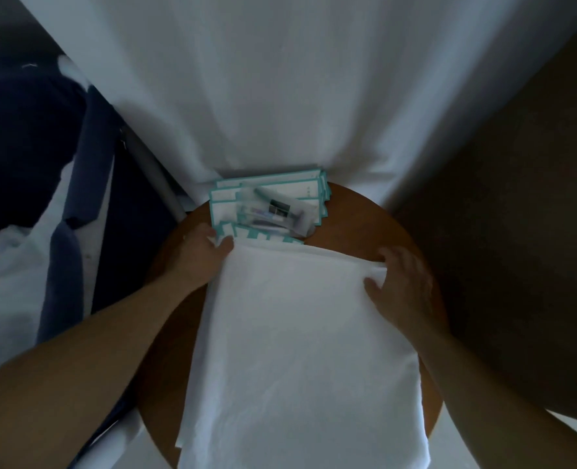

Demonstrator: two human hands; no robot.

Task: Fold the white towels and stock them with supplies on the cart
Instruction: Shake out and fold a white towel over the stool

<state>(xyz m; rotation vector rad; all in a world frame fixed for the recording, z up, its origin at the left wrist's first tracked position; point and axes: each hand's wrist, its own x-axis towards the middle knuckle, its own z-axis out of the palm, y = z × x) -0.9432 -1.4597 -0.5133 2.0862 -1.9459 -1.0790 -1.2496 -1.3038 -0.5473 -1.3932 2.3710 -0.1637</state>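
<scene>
A white towel (300,340) lies spread over a round wooden table (358,218) and hangs off its near edge. My left hand (202,252) pinches the towel's far left corner. My right hand (402,279) grips the far right corner, where the cloth bunches under my fingers. Just beyond the towel's far edge sits a pile of supply packets (270,204) with teal borders, and a clear packet holding small toiletries lies on top of them.
A large white sheet or curtain (297,82) hangs behind the table and touches the packets. At the left stands a cart with a dark blue bag (77,198) and white linen (13,275) in it. A dark brown wall (517,231) is at the right.
</scene>
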